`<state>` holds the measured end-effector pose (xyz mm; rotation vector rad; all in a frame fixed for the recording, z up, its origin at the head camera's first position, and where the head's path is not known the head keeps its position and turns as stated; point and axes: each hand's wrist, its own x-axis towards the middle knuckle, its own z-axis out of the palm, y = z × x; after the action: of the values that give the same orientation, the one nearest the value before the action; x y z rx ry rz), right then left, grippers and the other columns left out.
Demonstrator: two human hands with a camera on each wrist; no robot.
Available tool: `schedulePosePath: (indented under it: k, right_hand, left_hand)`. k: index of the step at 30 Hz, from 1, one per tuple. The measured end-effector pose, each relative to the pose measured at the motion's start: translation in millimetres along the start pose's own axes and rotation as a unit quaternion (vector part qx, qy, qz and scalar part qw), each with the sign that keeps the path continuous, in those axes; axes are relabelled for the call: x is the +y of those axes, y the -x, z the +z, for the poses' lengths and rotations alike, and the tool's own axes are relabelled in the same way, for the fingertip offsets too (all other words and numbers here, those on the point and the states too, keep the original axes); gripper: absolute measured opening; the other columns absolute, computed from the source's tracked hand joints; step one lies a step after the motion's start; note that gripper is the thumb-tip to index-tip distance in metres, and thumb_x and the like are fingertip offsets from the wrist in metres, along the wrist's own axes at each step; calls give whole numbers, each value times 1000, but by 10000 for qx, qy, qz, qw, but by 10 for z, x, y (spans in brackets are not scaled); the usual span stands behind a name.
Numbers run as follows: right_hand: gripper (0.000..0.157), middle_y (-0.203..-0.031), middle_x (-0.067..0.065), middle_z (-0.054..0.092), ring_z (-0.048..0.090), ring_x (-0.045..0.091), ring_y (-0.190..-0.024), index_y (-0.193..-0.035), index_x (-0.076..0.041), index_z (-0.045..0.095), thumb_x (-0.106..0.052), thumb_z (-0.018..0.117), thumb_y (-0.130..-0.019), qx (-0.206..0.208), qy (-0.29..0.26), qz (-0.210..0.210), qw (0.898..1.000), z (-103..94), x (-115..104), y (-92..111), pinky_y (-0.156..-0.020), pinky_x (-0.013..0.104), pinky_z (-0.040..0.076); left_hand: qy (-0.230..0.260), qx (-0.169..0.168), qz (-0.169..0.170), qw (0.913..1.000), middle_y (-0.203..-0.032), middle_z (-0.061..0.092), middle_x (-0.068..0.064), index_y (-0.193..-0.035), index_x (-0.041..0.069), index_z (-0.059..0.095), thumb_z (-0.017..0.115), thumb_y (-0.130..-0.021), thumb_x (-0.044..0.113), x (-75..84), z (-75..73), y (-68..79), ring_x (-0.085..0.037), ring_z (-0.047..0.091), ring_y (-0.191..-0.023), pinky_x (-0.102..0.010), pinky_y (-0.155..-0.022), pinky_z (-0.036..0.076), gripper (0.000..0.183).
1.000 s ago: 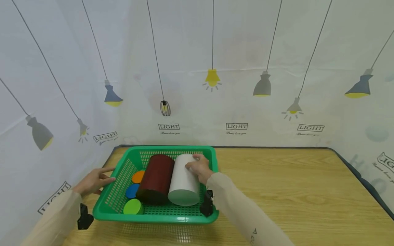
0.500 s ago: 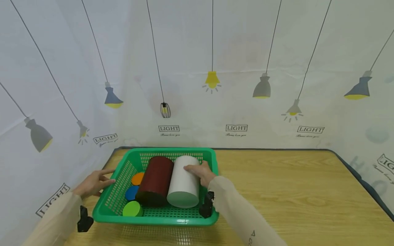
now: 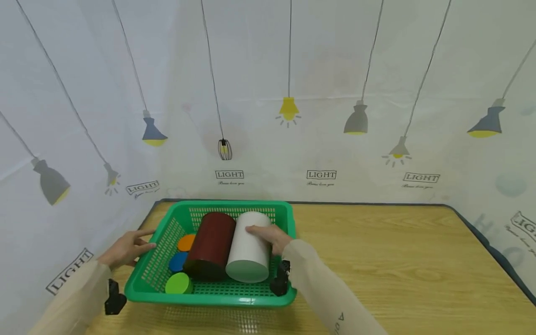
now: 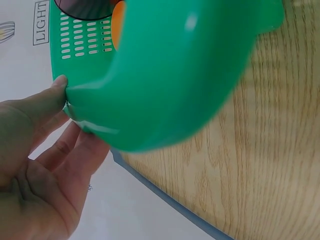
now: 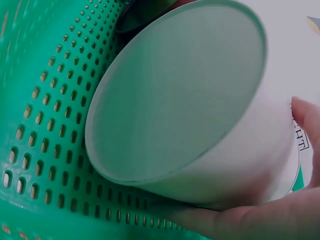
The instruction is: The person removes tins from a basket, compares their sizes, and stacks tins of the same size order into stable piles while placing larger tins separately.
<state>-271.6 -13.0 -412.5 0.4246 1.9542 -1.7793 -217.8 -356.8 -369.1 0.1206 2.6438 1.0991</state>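
A green plastic basket (image 3: 209,300) stands on the table's left part. My left hand (image 3: 125,249) grips its left rim; in the left wrist view the thumb lies over the rim and the fingers lie beneath. Inside the basket my right hand (image 3: 274,236) holds a white cylinder (image 3: 250,246), thumb on top and fingers along its right side, as the right wrist view shows. Against that cylinder leans a dark red cylinder (image 3: 211,244). Left of them lie an orange disc (image 3: 186,242), a blue disc (image 3: 177,262) and a light green disc (image 3: 178,283).
The basket rests on a wood-grain table (image 3: 377,260) with a dark edge. Behind and beside it hangs a pale curtain (image 3: 259,56) printed with lamps. A black wrist camera (image 3: 114,298) sits on the left sleeve, another on the right.
My right hand has shifted its hold on the white cylinder: the fingers have gone from its top down its right side. The left hand stays on the rim.
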Motion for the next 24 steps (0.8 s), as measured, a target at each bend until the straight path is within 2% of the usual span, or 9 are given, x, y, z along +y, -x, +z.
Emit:
schedulePosePath:
  k: [4,9,17,24]
  right_hand:
    - [85,-119,25,42,40,43,-110,-131,3,28,-34,74,-70,-93,33,142,9999,-1,17,5,-87,65,30]
    - [79,-114,23,46,45,40,-105,-126,3,35,-33,75,-69,-198,-83,142,9997,-7,22,-21,-85,63,33]
    - [74,-114,23,46,45,40,-105,-125,4,36,-29,74,-71,-376,-320,100,9987,-9,28,-22,-85,63,34]
    - [72,-113,22,47,46,38,-103,-123,4,38,-29,75,-71,-509,-619,95,9967,-57,-25,4,-84,60,37]
  left_hand:
    - [87,-45,-33,9999,-98,57,-28,-134,-12,22,52,-90,15,-1,15,11,-28,61,-78,-42,-61,53,60]
    - [221,-90,-18,9997,-98,57,-28,-135,-11,21,51,-91,15,-14,9,-1,-29,61,-78,-43,-61,53,59]
    - [293,-78,-159,9994,-103,55,-30,-136,-10,21,50,-91,15,-19,12,9,-28,61,-80,-44,-63,52,59]
    - [406,-96,-59,9991,-101,56,-29,-136,-10,19,49,-91,13,10,23,12,-28,61,-79,-44,-62,53,59]
